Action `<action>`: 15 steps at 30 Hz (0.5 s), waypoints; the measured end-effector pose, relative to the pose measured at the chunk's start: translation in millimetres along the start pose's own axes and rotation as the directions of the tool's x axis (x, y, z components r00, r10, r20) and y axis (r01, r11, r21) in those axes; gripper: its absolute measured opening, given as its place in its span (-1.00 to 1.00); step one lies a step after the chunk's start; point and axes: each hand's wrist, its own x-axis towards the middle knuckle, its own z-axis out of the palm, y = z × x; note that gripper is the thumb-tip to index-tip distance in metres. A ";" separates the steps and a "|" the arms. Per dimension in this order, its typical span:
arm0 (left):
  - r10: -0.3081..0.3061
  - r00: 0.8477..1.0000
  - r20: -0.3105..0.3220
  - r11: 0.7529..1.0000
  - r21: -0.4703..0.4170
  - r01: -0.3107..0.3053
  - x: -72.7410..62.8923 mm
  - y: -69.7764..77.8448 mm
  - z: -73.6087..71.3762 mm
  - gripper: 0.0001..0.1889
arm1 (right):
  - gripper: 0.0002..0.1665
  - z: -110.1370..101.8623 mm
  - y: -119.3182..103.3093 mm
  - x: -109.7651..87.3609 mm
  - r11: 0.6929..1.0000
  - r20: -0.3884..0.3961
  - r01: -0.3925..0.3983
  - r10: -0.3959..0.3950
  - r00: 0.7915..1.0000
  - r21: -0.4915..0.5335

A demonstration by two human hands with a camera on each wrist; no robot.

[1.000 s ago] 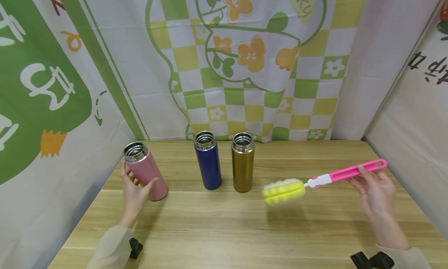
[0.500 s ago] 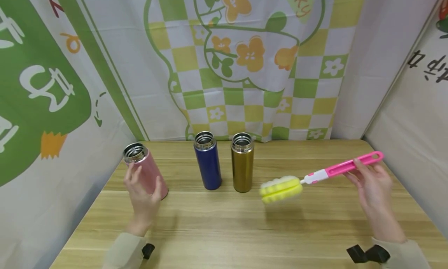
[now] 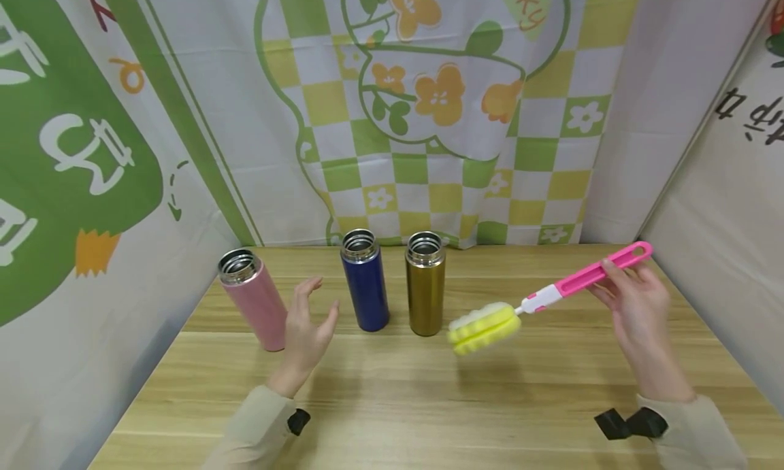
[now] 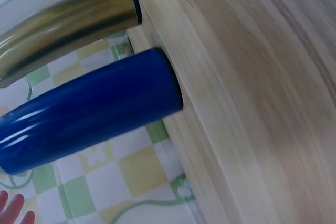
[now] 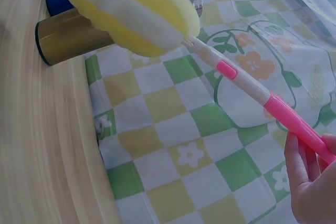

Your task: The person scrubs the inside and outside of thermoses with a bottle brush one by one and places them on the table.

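Observation:
My left hand is between the pink bottle and the blue bottle, fingers spread and holding nothing. It overlaps the pink bottle's lower right side in the head view. In the left wrist view only its fingertips show, at the lower left corner, near the blue bottle. My right hand pinches the pink handle of a bottle brush. The brush's yellow and white sponge head points left, above the table and right of the gold bottle.
All three bottles stand lidless on the wooden table, near its back edge. A patterned cloth hangs right behind the table. Further cloth walls close off the left and right sides.
My left hand has let go of the pink bottle and moved right, toward the blue one. The brush in my right hand has shifted a little to the left, its handle end rising.

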 end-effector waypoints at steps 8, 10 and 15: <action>-0.260 0.960 0.104 0.965 -0.016 0.263 -0.9 -1.0 27.3 -0.31 | -0.83 14.0 4.4 5.0 1.000 -0.020 0.007 -0.007 1.000 0.007; -0.331 0.935 0.124 0.939 -0.052 0.339 -0.8 -1.4 33.4 -0.25 | -0.83 17.1 6.0 6.4 1.000 -0.022 0.018 -0.018 1.000 0.003; -0.476 0.856 0.204 0.852 -0.133 0.506 2.7 -3.1 44.5 -0.15 | -0.84 22.9 8.6 7.9 1.000 -0.028 0.030 -0.031 0.999 -0.008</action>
